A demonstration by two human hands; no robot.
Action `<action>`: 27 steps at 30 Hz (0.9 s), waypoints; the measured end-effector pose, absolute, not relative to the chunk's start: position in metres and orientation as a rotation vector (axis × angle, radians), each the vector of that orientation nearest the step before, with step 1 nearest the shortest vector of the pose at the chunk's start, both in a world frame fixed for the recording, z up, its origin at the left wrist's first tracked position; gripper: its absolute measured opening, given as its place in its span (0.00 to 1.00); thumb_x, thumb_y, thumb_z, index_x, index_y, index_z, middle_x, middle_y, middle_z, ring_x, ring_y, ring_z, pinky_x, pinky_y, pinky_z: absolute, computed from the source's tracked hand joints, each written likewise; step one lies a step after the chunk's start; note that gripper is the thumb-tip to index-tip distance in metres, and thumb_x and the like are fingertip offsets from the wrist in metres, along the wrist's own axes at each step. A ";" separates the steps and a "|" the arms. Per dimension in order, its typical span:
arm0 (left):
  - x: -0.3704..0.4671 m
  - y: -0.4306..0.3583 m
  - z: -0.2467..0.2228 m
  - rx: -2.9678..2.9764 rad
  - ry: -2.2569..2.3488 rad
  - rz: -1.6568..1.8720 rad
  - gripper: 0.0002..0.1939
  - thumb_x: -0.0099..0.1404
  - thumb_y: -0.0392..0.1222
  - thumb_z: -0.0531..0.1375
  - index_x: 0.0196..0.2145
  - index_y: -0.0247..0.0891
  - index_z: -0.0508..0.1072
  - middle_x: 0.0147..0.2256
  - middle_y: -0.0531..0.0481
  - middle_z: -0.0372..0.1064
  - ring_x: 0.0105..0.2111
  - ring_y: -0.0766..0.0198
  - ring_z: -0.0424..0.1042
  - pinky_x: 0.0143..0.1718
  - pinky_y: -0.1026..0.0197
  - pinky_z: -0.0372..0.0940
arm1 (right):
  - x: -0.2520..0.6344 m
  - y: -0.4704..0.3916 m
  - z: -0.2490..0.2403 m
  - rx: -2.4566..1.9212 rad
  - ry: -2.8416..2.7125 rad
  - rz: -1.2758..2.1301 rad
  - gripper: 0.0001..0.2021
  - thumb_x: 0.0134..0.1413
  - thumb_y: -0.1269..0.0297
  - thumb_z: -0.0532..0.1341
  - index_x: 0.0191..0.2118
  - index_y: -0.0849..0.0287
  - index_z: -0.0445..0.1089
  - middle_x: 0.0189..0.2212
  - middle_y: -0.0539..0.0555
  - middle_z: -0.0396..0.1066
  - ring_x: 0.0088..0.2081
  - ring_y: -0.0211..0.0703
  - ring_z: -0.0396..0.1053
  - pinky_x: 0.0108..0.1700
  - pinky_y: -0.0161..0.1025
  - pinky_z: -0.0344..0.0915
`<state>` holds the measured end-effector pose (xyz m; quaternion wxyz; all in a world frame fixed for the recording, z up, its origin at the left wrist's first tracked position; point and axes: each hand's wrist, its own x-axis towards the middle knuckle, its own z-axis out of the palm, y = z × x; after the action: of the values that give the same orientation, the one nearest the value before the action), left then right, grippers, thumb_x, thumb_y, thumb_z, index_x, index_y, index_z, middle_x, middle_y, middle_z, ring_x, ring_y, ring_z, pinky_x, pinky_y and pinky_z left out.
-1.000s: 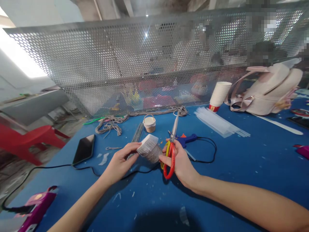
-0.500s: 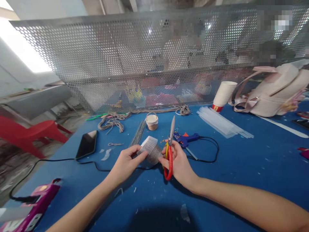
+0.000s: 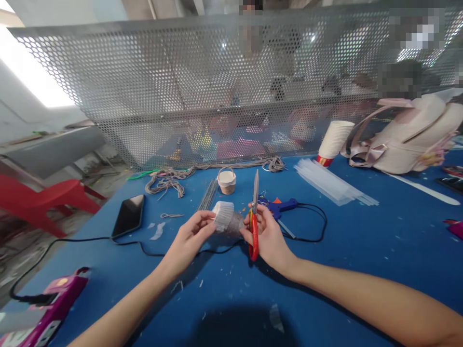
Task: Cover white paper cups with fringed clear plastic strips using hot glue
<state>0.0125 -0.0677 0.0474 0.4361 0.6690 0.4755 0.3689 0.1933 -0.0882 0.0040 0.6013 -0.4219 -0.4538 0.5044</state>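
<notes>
My left hand (image 3: 195, 231) pinches a small cup-shaped piece by its white pleated band (image 3: 224, 215). The piece's grey, rope-like body (image 3: 234, 223) lies on its side, pointing right. My right hand (image 3: 266, 237) grips scissors (image 3: 254, 226) with red and yellow handles, blades pointing up and away. Its fingertips also touch the grey end of the piece. Behind my hands stands a small finished-looking basket (image 3: 227, 182) with a white lining and a thin arched handle. Thin grey wires (image 3: 208, 195) lie left of that basket. The inside of the held piece is hidden.
Beyond my right hand is a blue glue gun (image 3: 282, 207) with a black cord. A phone (image 3: 129, 215), a purple power strip (image 3: 63, 301) and grey cords (image 3: 166, 182) lie left. Translucent strips (image 3: 331, 183), stacked paper cups (image 3: 334, 142) and a pale backpack (image 3: 401, 135) sit right, before a perforated metal screen (image 3: 202, 86).
The held piece has turned so its white band faces more to the left and its body lies flatter. The scissors have shifted slightly up and stand more upright.
</notes>
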 end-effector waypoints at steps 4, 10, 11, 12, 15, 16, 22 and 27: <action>0.013 -0.067 0.047 1.765 1.266 0.846 0.12 0.58 0.49 0.57 0.30 0.37 0.71 0.28 0.53 0.68 0.29 0.64 0.66 0.33 0.62 0.60 | 0.191 -0.090 0.003 -0.984 -1.054 1.200 0.28 0.35 0.65 0.69 0.43 0.54 0.56 0.30 0.46 0.62 0.32 0.36 0.65 0.35 0.36 0.65; 0.013 -0.067 0.046 1.774 1.335 0.787 0.12 0.56 0.48 0.59 0.29 0.36 0.72 0.24 0.55 0.65 0.26 0.66 0.62 0.30 0.64 0.57 | 0.191 -0.092 0.001 -0.998 -1.010 1.290 0.29 0.34 0.64 0.70 0.43 0.55 0.57 0.29 0.45 0.62 0.26 0.33 0.62 0.29 0.34 0.63; 0.013 -0.067 0.047 1.737 1.319 0.795 0.12 0.55 0.49 0.60 0.29 0.36 0.72 0.24 0.55 0.66 0.26 0.66 0.62 0.30 0.64 0.58 | 0.191 -0.092 0.001 -1.003 -1.000 1.300 0.29 0.34 0.64 0.70 0.43 0.55 0.57 0.29 0.45 0.62 0.26 0.33 0.62 0.29 0.34 0.63; 0.013 -0.066 0.048 1.686 1.299 0.805 0.12 0.55 0.49 0.60 0.29 0.36 0.73 0.25 0.55 0.66 0.27 0.66 0.63 0.31 0.64 0.59 | 0.192 -0.092 0.001 -1.007 -0.989 1.311 0.28 0.34 0.64 0.70 0.43 0.55 0.57 0.30 0.45 0.62 0.26 0.33 0.62 0.29 0.34 0.63; 0.014 -0.066 0.053 1.472 1.231 0.808 0.16 0.56 0.53 0.59 0.30 0.35 0.74 0.28 0.51 0.69 0.30 0.63 0.66 0.33 0.63 0.63 | 0.193 -0.090 0.004 -1.011 -0.974 1.359 0.28 0.34 0.62 0.70 0.42 0.56 0.57 0.30 0.45 0.63 0.26 0.34 0.64 0.28 0.35 0.64; 0.015 -0.066 0.054 1.396 1.219 0.790 0.17 0.56 0.53 0.59 0.30 0.35 0.74 0.29 0.51 0.69 0.31 0.63 0.67 0.32 0.63 0.65 | 0.193 -0.089 0.005 -1.016 -0.976 1.376 0.28 0.35 0.61 0.70 0.42 0.56 0.57 0.30 0.45 0.63 0.25 0.34 0.65 0.28 0.35 0.64; 0.015 -0.062 0.056 1.079 1.197 0.624 0.13 0.54 0.49 0.63 0.30 0.35 0.72 0.28 0.49 0.68 0.28 0.63 0.69 0.27 0.60 0.70 | 0.203 -0.078 0.008 -1.134 -1.235 1.341 0.27 0.38 0.58 0.68 0.45 0.57 0.60 0.29 0.47 0.66 0.26 0.36 0.66 0.29 0.36 0.66; 0.000 -0.053 0.063 1.109 1.197 0.716 0.14 0.53 0.49 0.63 0.34 0.37 0.73 0.31 0.48 0.68 0.32 0.60 0.69 0.23 0.61 0.71 | 0.231 -0.073 0.008 -1.324 -1.634 0.973 0.26 0.45 0.61 0.65 0.51 0.57 0.60 0.37 0.53 0.72 0.38 0.44 0.71 0.44 0.43 0.66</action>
<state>-0.0001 -0.0530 0.0630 0.6285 0.4842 0.5225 0.3123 0.2306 -0.0727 0.0080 0.4007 -0.5236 -0.6460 0.3847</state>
